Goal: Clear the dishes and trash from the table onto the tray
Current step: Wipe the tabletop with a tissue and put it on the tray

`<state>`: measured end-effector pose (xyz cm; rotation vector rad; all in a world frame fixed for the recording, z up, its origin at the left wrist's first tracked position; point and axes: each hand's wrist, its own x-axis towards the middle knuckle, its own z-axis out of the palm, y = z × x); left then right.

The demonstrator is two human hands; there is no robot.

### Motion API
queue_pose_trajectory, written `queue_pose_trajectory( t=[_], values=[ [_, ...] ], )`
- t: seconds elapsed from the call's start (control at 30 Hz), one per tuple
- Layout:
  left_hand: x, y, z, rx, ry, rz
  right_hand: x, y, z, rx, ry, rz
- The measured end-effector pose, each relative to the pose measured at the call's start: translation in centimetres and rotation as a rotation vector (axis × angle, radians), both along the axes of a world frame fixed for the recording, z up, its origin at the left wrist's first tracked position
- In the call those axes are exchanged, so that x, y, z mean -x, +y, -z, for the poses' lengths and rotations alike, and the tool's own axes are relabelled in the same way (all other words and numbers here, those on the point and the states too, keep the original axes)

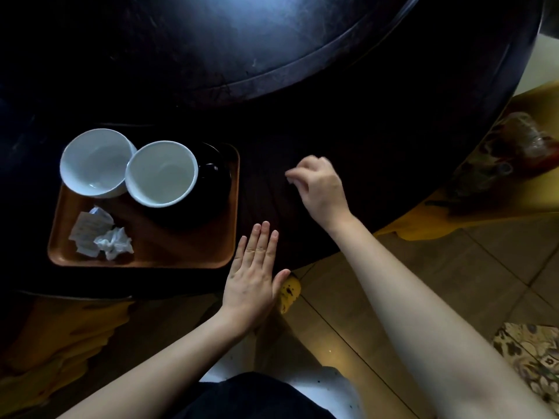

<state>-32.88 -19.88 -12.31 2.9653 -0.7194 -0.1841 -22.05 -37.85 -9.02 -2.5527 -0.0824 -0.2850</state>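
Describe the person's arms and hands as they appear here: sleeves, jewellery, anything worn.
Both forearms are bare all the way to the bottom edge of the picture; no sleeves show. The left hand and right hand wear no gloves, and no rings, watch or bracelets are visible on fingers or wrists. The right hand's fingertips are blurred, so small details there cannot be made out.

Cups (130,167) and trash (101,234) on tray (181,258)

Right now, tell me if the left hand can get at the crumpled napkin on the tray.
Probably yes. The left hand lies flat by the tray corner, and only bare tray separates it from the crumpled napkin.
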Motion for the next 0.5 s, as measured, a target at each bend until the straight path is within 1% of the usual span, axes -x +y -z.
queue_pose_trajectory(
  t=[0.1, 0.2, 0.43, 0.5],
  values=[
    [0.0, 0.2, -0.1, -0.008, 0.005, 0.011, 5.1, 0.4, -0.2, 0.008, 0.03, -0.128],
    [0.0, 0.2, -0.3, -0.009, 0.012, 0.015, 9.9, 0.8, -0.3, -0.008, 0.091, -0.18],
    [-0.1, 0.8, 0.0, 0.014, 0.055, 0.07, 14.7, 1.9, -0.5, 0.005, 0.16, -0.16],
    [-0.1, 0.8, 0.0, 0.003, 0.056, 0.072, 16.0, 1.7, -0.1, 0.017, 0.175, -0.105]
  ],
)
